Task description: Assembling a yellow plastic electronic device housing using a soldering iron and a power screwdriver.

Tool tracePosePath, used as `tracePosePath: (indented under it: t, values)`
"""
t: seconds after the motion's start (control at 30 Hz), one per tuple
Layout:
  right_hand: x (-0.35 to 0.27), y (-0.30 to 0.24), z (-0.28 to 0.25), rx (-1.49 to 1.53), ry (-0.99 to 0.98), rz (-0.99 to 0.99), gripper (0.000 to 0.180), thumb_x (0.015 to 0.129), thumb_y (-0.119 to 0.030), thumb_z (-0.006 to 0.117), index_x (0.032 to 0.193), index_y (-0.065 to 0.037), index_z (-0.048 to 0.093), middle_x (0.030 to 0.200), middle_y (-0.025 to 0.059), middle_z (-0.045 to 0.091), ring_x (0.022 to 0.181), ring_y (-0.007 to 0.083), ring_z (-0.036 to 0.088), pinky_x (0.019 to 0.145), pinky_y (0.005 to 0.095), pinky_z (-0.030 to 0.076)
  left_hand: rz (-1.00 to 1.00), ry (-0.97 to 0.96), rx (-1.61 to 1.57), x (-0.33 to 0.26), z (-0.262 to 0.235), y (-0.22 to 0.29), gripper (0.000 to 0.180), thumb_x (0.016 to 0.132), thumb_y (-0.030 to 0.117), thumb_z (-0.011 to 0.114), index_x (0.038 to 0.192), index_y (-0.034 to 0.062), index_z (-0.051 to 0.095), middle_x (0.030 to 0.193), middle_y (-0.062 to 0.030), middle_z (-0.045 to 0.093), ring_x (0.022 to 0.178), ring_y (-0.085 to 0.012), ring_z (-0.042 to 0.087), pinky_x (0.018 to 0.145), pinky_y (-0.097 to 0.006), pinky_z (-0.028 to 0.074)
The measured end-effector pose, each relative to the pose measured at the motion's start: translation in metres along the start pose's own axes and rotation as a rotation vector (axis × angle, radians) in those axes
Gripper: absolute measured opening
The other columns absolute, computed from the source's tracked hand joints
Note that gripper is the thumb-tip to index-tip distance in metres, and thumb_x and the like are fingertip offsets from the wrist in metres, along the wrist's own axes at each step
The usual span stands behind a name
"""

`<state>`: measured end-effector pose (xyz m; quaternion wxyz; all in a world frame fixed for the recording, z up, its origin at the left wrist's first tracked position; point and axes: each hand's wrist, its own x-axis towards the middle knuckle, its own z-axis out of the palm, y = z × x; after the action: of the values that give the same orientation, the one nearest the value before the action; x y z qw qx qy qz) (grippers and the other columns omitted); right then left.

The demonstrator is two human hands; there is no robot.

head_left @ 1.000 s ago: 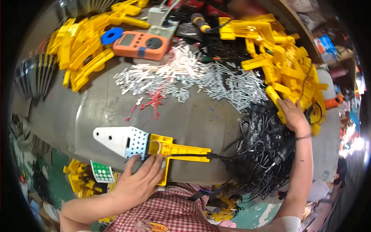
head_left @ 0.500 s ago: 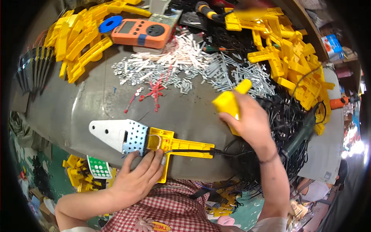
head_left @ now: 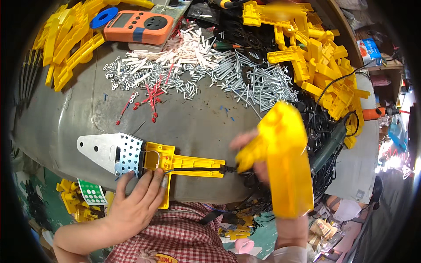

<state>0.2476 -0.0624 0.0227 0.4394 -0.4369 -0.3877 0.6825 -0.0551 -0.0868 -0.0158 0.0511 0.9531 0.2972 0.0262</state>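
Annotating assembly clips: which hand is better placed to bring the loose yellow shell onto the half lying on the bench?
Probably the right hand: it already grips the loose yellow shell just beside the yellow half on the bench. The left hand is flat on that half, pinning it.

Far side of bench: orange meter (head_left: 139, 27) with grey screen, blue tape roll (head_left: 104, 17) touching its left end. Heap of yellow plastic shells (head_left: 70, 41) at far left; a second, larger heap (head_left: 315, 57) at far right. Between them, white plastic pins (head_left: 184, 46) piled above loose silver screws (head_left: 258, 83) and small nuts (head_left: 127, 79). Red-ended wire bits (head_left: 149, 101) nearer, mid-bench. Tangle of black cable (head_left: 324, 131) at right. Green-dotted sticker sheet (head_left: 93, 192) below the bench edge, left.
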Motion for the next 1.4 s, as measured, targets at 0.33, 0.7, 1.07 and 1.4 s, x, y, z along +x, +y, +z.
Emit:
tracePosePath:
  t: [0.33,0.7,1.07,1.4]
  values:
    - [-0.008,0.065,0.038,-0.865,0.049,-0.383,0.048,0.069,-0.013,0.069,0.113,-0.002,0.053,0.111,0.0123,0.060,0.106,0.0283,0.056,0.101,0.0479,0.036,0.046,0.029,0.087,0.000,-0.006,-0.001,0.035,0.075,0.021,0.049,0.105,0.0034,0.057,0.125,-0.0151,0.050,0.115,-0.0234,0.046,0.094,-0.048,0.034]
    - [0.011,0.068,0.074,-1.634,0.028,-0.378,0.062,0.069,-0.020,0.067,0.123,0.001,0.045,0.101,0.0116,0.051,0.097,0.0260,0.048,0.080,0.0368,0.036,-0.004,0.390,-0.529,0.045,-0.045,-0.047,0.058,0.075,0.041,0.065,0.116,0.0025,0.051,0.114,-0.0133,0.057,0.106,-0.0304,0.054,0.095,-0.048,0.036]
    - [0.044,0.046,0.060,-1.621,-0.160,-0.358,0.035,0.073,-0.032,0.068,0.088,-0.006,0.050,0.074,0.0078,0.058,0.069,0.0247,0.061,0.059,0.0345,0.049,0.068,0.461,-0.333,0.058,-0.061,-0.044,0.059,0.073,0.040,0.064,0.116,0.0025,0.049,0.119,-0.0174,0.053,0.108,-0.0333,0.051,0.095,-0.047,0.033]
    - [0.109,0.016,0.025,-1.455,-0.100,-0.533,0.014,0.075,-0.011,0.057,0.087,-0.003,0.058,0.088,0.0128,0.058,0.087,0.0289,0.057,0.074,0.0367,0.047,-0.057,0.061,-0.261,0.085,-0.025,-0.032,0.037,0.071,0.024,0.065,0.099,0.0018,0.056,0.094,-0.0134,0.055,0.088,-0.0284,0.055,0.080,-0.041,0.043]
